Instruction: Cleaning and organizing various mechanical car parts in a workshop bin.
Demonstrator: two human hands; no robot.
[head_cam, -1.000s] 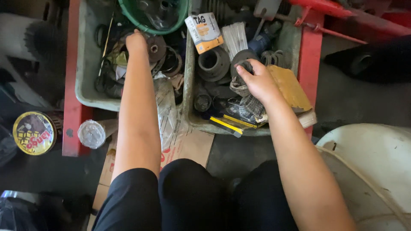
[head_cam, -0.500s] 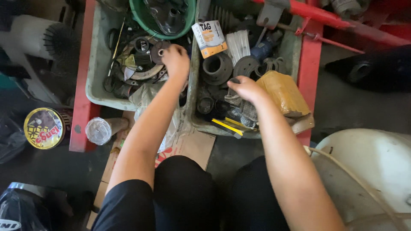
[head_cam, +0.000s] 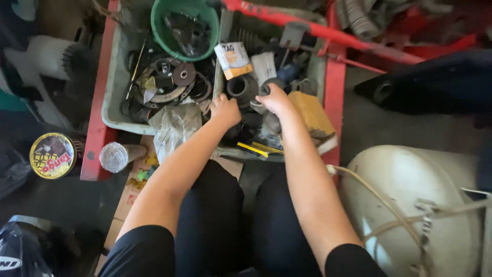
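Fingers of both my hands dip out of sight among dark metal rings (head_cam: 242, 88) in the right grey tray (head_cam: 221, 77), grips impossible to tell, left hand (head_cam: 224, 110) having swung from the left tray at nine o'clock beside my right hand (head_cam: 275, 99).

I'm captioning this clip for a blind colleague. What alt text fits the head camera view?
Seen from above, a seated person's left hand and right hand reach into a grey bin of dark metal parts, rings and discs. A green bucket sits at the bin's far end, with a small printed box beside it and a yellow round tin on the floor.
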